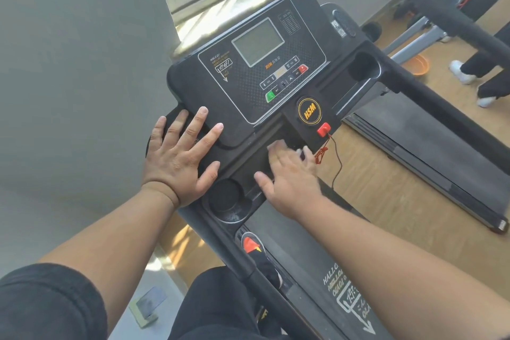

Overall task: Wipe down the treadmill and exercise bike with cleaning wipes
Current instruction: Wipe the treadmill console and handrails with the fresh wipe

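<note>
The black treadmill console (248, 72) with a grey screen fills the middle of the view. My left hand (179, 157) lies flat on the console's left corner, fingers spread and straight. My right hand (289, 174) rests palm down on the shallow tray (248, 171) below the button panel, blurred by motion. A pale patch shows at its fingertips; I cannot tell whether it is a wipe. No exercise bike is clearly in view.
A red safety key (323, 129) with a thin red cord hangs right of my right hand. A round cup holder (226, 199) sits under my left wrist. A person's legs in white shoes (463, 74) and an orange bowl (416, 65) are at right.
</note>
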